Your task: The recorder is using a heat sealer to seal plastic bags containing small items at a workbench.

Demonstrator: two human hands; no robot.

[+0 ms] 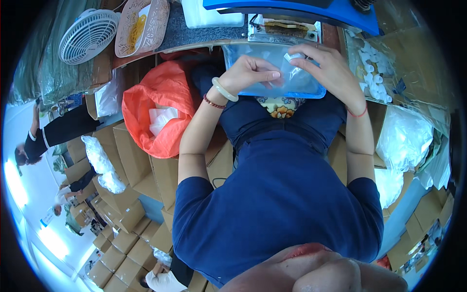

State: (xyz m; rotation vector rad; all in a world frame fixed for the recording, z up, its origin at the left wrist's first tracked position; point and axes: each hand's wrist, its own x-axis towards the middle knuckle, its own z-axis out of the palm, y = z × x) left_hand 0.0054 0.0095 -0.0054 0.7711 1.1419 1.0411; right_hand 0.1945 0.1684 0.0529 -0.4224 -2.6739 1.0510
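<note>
Here, a rectangular blue-rimmed plastic tray [312,93] lies beneath the left hand [250,73] and right hand [332,67]. The left is partly blurred, so I cannot tell whether it grips anything; the right pinches a small white piece [293,57] over the tray, apart from the left.

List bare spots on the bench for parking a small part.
Bare blue-gray mat runs between the pink basket and the translucent white stack, then as a strip along that stack's near side toward the metal fixture. Crowded: the blue tray, with the left hand and right hand over it; rightward, scattered white plastic parts.
</note>
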